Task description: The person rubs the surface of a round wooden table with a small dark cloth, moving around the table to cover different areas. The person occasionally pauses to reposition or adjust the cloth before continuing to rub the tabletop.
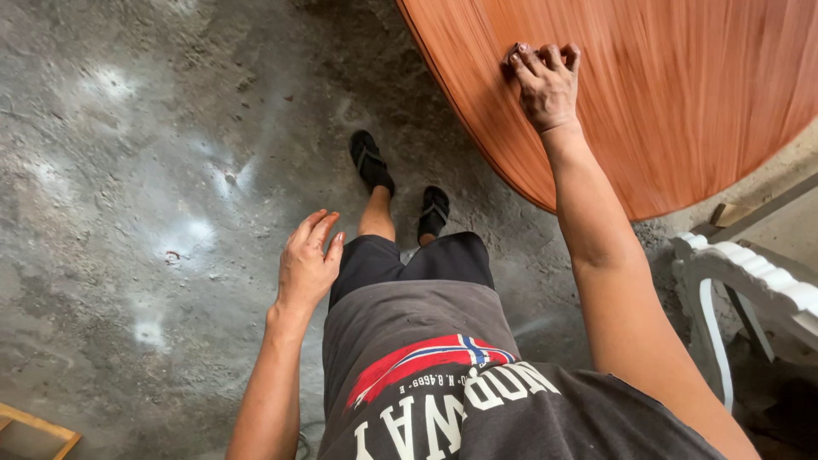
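Observation:
A large round wooden tabletop (673, 94) with a glossy reddish-brown finish fills the upper right. My right hand (545, 83) rests on its surface near the left rim, fingers curled under, pressing on the wood; whether anything small lies under the fingers is hidden. My left hand (308, 260) hangs free beside my hip, fingers loosely together, holding nothing. My legs and black sandals (400, 183) stand on the floor below the tabletop's edge.
Rough grey concrete floor (145, 187) with pale patches spreads to the left. A white carved piece of furniture (750, 281) stands at the right, close to my right arm. A wooden frame corner (38, 430) pokes in at the bottom left.

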